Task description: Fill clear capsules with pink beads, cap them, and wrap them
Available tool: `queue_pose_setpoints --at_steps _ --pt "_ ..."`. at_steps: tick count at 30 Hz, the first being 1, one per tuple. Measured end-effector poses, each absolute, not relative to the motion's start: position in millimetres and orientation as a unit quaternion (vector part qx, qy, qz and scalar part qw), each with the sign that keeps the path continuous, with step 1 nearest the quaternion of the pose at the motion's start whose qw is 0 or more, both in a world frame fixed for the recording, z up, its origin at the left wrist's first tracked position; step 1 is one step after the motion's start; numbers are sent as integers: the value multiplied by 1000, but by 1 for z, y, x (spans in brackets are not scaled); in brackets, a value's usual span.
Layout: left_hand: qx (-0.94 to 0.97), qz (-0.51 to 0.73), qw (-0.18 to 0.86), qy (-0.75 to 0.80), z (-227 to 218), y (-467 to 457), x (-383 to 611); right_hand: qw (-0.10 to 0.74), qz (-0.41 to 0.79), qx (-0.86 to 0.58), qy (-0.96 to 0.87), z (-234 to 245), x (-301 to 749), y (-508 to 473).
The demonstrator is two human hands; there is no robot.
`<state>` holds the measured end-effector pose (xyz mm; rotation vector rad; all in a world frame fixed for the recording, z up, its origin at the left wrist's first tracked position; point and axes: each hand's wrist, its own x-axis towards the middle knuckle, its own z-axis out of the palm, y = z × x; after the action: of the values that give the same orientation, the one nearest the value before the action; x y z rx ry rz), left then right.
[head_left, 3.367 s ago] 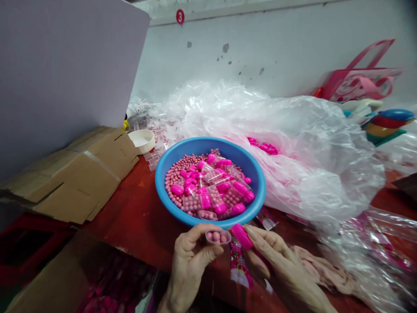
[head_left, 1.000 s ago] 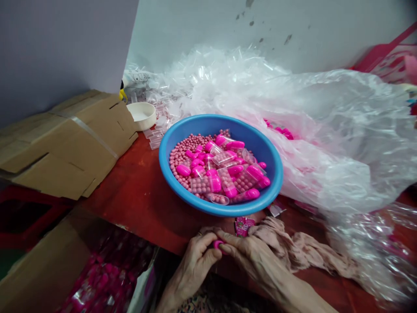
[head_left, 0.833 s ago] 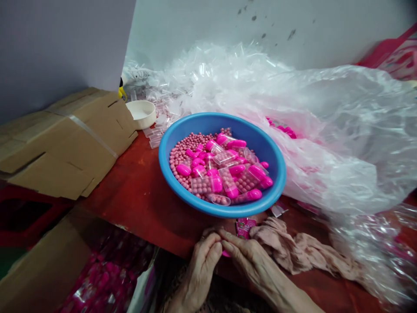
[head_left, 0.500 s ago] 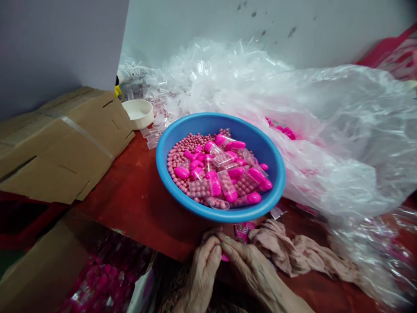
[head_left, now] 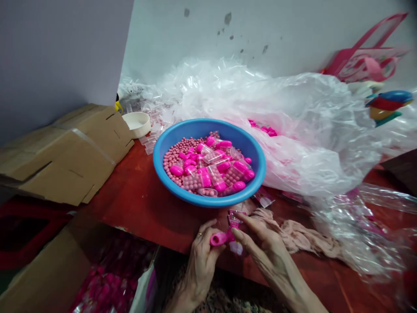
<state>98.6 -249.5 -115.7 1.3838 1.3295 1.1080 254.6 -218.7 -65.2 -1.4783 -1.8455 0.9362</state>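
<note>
A hollow pink plastic cap [head_left: 219, 238] with a round hole in its end is gripped between the thumb and fingers of my left hand [head_left: 202, 256], in front of the basin. My right hand [head_left: 265, 243] is just right of it, thumb and forefinger spread apart at a small printed pink packet [head_left: 234, 218] on the table. Whether those fingertips press on the packet is unclear. Beyond both hands stands a blue basin [head_left: 159, 174] of small pink beads [head_left: 174, 154], with clear bead-filled tubes with bright pink caps [head_left: 216, 176] on top.
Folded cardboard [head_left: 71, 152] lies left of the basin, near a white bowl [head_left: 138, 124]. Clear plastic bags [head_left: 302, 130] spread behind and right. A crumpled beige cloth [head_left: 302, 239] lies right of my hands. Below left, an open carton [head_left: 48, 269] holds pink items.
My hands were together with fingertips touching; now they are apart, and the pink cap shows in my left hand. My right hand has spread towards the printed packet. The view has shifted right.
</note>
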Motion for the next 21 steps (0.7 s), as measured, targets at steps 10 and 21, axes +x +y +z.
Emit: queue_pose_setpoints --at_steps 10,21 --pt "625 460 361 517 -134 -250 104 275 239 -509 -780 -94 224 -203" --pt "642 445 269 563 -149 -259 113 159 206 -536 -803 -115 214 -203"
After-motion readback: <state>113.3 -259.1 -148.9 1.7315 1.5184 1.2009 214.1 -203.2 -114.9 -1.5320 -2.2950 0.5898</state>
